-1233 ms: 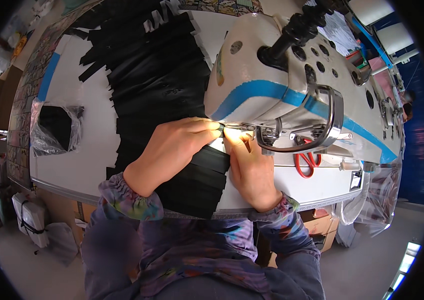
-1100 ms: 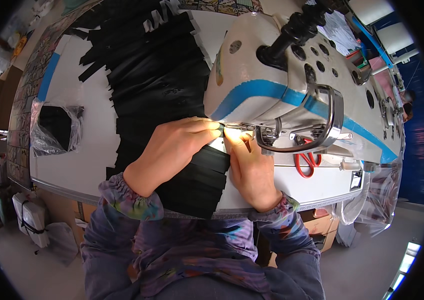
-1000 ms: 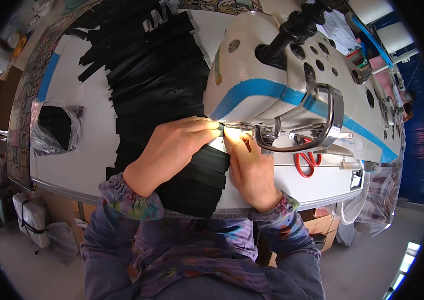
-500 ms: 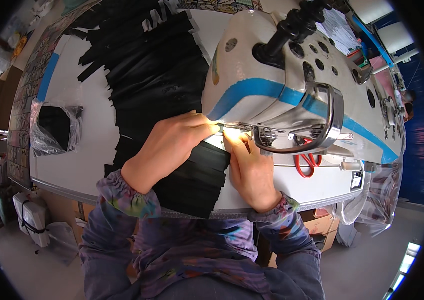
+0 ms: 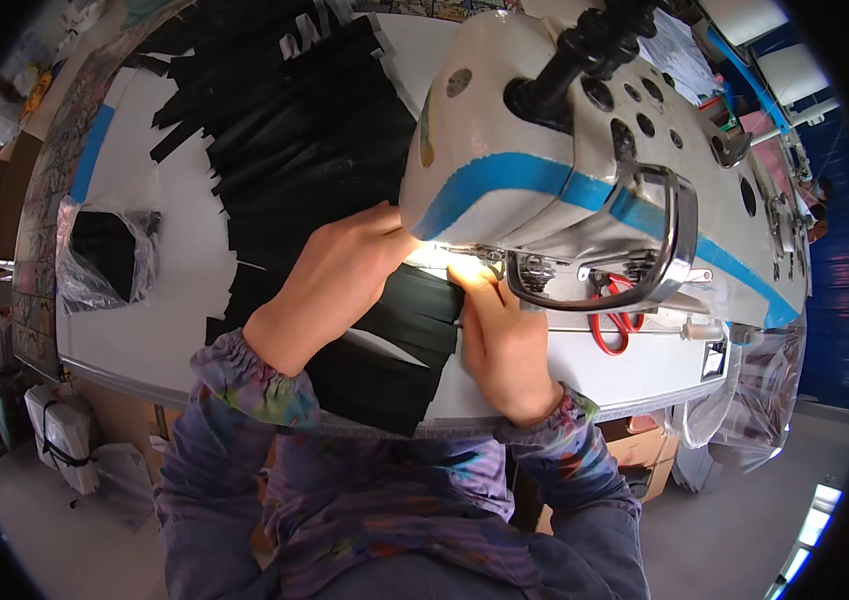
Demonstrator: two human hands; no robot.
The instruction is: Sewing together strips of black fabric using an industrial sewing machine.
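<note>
Under the head of a white sewing machine with a blue band, both hands work close to the lit needle area. My left hand lies over black fabric strips, fingers bent and closed on a black strip; its fingertips are partly hidden by the machine head. My right hand is right of the strips, with thumb and forefinger pinched together by the presser foot, in glare. What they pinch is too bright and small to make out. Below my left hand, a narrow white gap shows between the black strips.
Red-handled scissors lie on the white table, right of my right hand, behind the machine's metal guard. At the left rests a clear plastic bag with black material inside. Cardboard boxes stand under the table.
My left hand has shifted slightly left and away from my right fingertips. The black strips have slid a little, and a white gap has opened among them. My right hand has barely moved.
</note>
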